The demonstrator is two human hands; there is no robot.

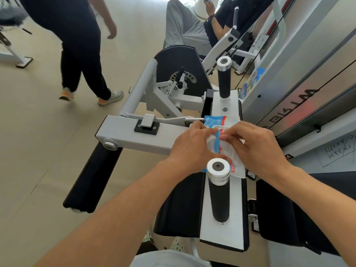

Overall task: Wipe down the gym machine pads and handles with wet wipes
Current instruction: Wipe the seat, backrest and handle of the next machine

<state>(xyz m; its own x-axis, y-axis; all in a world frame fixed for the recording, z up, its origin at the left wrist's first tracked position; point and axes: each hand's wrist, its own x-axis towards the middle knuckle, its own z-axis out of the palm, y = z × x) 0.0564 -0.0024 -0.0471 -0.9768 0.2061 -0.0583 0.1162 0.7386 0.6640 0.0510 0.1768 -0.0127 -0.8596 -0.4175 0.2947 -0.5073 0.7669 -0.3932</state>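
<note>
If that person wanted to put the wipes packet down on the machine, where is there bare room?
The white plate is bare beside the near handle and, in a smaller patch, just before the far handle. Between the handles it is crowded: both hands and the wipes packet fill it.

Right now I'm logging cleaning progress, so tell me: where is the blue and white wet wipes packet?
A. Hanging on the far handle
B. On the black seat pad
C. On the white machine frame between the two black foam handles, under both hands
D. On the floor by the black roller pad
C: the blue and white wet wipes packet lies on the white machine frame between the handles, with the left hand and right hand pinching at it.
</note>
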